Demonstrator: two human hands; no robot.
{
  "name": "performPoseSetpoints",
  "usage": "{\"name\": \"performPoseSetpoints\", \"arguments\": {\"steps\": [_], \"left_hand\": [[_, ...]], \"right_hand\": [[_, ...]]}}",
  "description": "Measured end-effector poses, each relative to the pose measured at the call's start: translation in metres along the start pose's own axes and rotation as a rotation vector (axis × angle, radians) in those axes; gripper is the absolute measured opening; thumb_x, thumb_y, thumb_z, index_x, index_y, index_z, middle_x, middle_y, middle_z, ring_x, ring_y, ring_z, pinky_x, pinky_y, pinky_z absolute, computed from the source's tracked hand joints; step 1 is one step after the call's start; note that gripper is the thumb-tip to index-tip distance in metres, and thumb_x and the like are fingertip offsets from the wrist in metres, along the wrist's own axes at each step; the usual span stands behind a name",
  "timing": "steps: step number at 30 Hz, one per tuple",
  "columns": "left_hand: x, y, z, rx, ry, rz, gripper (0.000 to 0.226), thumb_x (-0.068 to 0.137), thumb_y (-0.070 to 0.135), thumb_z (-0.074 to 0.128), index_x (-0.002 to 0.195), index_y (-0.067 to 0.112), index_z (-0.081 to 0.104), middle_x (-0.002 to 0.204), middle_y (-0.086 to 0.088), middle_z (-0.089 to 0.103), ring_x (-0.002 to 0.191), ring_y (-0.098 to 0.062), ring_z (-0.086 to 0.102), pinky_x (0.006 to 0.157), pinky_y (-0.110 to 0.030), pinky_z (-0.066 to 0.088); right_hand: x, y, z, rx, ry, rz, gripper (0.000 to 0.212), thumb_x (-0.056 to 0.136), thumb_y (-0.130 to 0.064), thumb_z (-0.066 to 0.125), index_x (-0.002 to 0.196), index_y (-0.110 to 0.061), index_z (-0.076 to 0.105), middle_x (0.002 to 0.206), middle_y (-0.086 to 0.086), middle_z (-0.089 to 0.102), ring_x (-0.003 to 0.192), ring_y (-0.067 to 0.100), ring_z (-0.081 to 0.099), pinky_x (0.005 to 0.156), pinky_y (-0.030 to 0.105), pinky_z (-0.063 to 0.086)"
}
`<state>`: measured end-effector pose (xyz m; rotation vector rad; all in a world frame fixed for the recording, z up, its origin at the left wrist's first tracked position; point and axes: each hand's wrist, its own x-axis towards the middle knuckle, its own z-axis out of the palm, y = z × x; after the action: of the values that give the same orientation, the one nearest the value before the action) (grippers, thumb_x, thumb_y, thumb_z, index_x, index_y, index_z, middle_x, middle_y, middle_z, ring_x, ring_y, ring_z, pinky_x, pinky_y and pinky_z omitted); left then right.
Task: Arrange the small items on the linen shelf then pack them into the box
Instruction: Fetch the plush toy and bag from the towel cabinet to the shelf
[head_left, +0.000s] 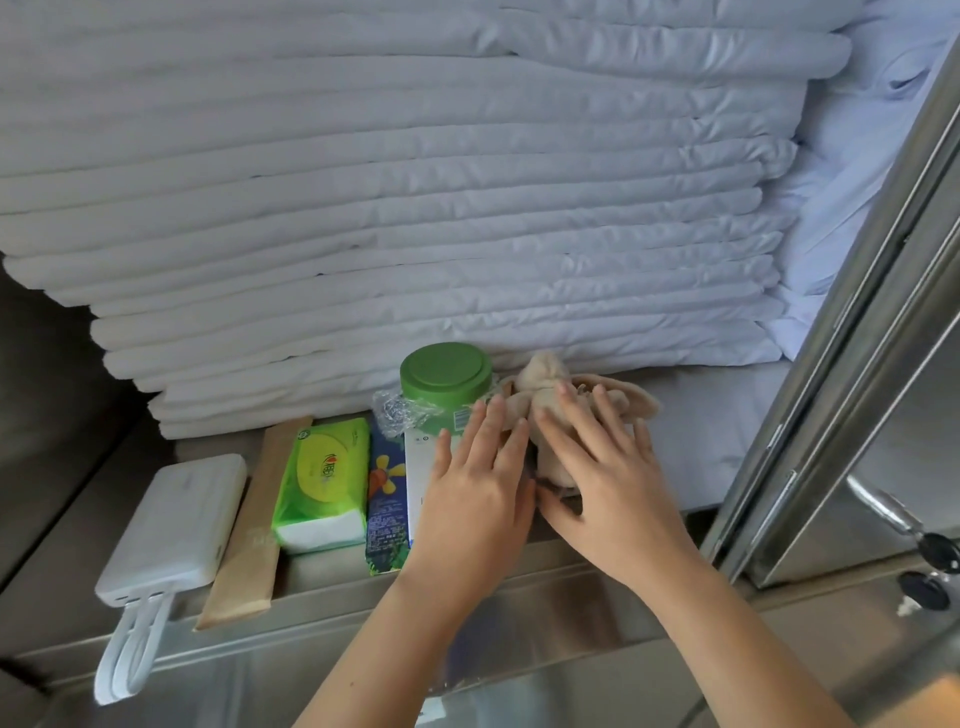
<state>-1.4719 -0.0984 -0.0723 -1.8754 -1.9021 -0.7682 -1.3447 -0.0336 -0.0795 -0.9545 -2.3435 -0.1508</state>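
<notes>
items counted on the linen shelf (322, 569), left to right: one white power bank (174, 525) with its looped cable (130, 654) hanging over the front edge; one long brown paper sachet (254, 525); one green tissue pack (322, 483); one dark blue printed carton (385, 504); one white carton (418, 467); one green-lidded jar (445, 371) with one scrap of crinkled clear wrap (395, 410) at its base; one beige plush toy (550, 387). the first five lie side by side in a row, touching or nearly so. one tall stack of folded white linen (415, 234) stands behind.

two hands in view, both reaching forward from below. left hand (478, 483): palm down, fingers straight and close together, lying flat over the white carton, fingertips against the jar and the plush toy; it grips nothing. right hand (605, 467): palm down, fingers straight and spread wide, pressing on the plush toy, thumb out along its near side.

the plush toy lies at the right end of the row, just right of the jar, under the right hand's fingers.

a steel door (857, 415) with keys (935, 556) stands at right.
</notes>
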Motion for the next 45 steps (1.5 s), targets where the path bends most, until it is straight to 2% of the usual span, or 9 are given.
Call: {"name": "performPoseSetpoints", "arguments": {"steps": [5,9,14,21,27,34,36,41,45], "left_hand": [[-0.005,0.003,0.005,-0.025,-0.015,0.003,0.054,0.072,0.005,0.076,0.123,0.000,0.059,0.134,-0.021,0.049,0.122,-0.042,0.046,0.088,-0.063,0.039],[-0.004,0.000,0.006,-0.004,-0.020,0.004,0.053,0.074,0.009,0.076,0.124,0.001,0.059,0.134,-0.021,0.049,0.123,-0.041,0.046,0.089,-0.062,0.039],[-0.003,0.000,0.008,0.022,-0.022,0.004,0.051,0.075,0.012,0.074,0.124,0.003,0.059,0.135,-0.018,0.049,0.123,-0.038,0.046,0.089,-0.060,0.042],[-0.002,0.000,0.008,0.023,-0.024,0.001,0.052,0.076,0.013,0.073,0.124,0.003,0.059,0.137,-0.017,0.048,0.124,-0.037,0.046,0.090,-0.059,0.042],[-0.004,0.001,0.002,-0.024,-0.006,-0.003,0.052,0.071,0.009,0.077,0.119,0.001,0.062,0.133,-0.021,0.050,0.121,-0.044,0.046,0.086,-0.063,0.041],[-0.020,-0.002,-0.019,-0.015,0.005,-0.016,0.047,0.078,0.013,0.073,0.121,-0.002,0.060,0.133,-0.024,0.049,0.124,-0.045,0.042,0.091,-0.065,0.035],[-0.027,-0.003,-0.027,-0.009,0.008,-0.016,0.049,0.075,0.012,0.075,0.119,-0.003,0.061,0.131,-0.025,0.050,0.122,-0.047,0.043,0.090,-0.066,0.035],[-0.047,-0.006,-0.044,-0.001,0.041,-0.044,0.052,0.066,0.007,0.082,0.113,-0.004,0.064,0.124,-0.027,0.056,0.112,-0.048,0.052,0.083,-0.067,0.041],[-0.069,-0.005,-0.058,0.014,0.065,-0.062,0.052,0.063,0.008,0.083,0.111,-0.002,0.066,0.120,-0.024,0.060,0.109,-0.045,0.056,0.081,-0.064,0.044]], "right_hand": [[-0.007,-0.007,0.002,0.041,-0.010,0.022,0.072,0.071,-0.027,0.079,0.134,-0.012,0.048,0.149,0.008,0.030,0.133,0.041,0.030,0.091,0.064,0.037],[-0.001,0.000,0.007,0.135,-0.032,-0.002,0.066,0.080,-0.023,0.070,0.139,-0.016,0.041,0.152,-0.001,0.014,0.138,0.037,0.021,0.099,0.062,0.034],[0.007,0.010,0.011,0.213,-0.080,-0.019,0.064,0.085,-0.022,0.065,0.142,-0.021,0.036,0.154,0.001,0.015,0.141,0.033,0.016,0.100,0.059,0.035],[0.010,0.011,0.013,0.172,-0.107,-0.014,0.066,0.086,-0.026,0.063,0.143,-0.025,0.031,0.155,-0.003,0.011,0.142,0.031,0.011,0.102,0.059,0.031],[0.010,0.004,0.006,0.112,-0.131,0.033,0.065,0.086,-0.029,0.062,0.143,-0.026,0.032,0.155,-0.007,0.012,0.143,0.029,0.007,0.103,0.062,0.023],[-0.001,-0.019,-0.008,0.141,-0.090,0.060,0.053,0.088,-0.027,0.060,0.138,-0.021,0.043,0.154,-0.004,0.018,0.143,0.023,0.004,0.107,0.057,0.017],[-0.005,-0.027,-0.014,0.144,-0.066,0.060,0.052,0.086,-0.023,0.061,0.136,-0.018,0.047,0.153,-0.001,0.023,0.143,0.024,0.009,0.106,0.057,0.020],[-0.021,-0.053,-0.027,0.132,0.040,0.028,0.050,0.072,-0.007,0.075,0.120,-0.005,0.061,0.136,0.014,0.050,0.127,0.041,0.041,0.092,0.061,0.040],[-0.037,-0.075,-0.034,0.133,0.065,0.014,0.052,0.067,-0.004,0.077,0.117,-0.003,0.063,0.131,0.015,0.054,0.121,0.041,0.048,0.092,0.061,0.040]]}}
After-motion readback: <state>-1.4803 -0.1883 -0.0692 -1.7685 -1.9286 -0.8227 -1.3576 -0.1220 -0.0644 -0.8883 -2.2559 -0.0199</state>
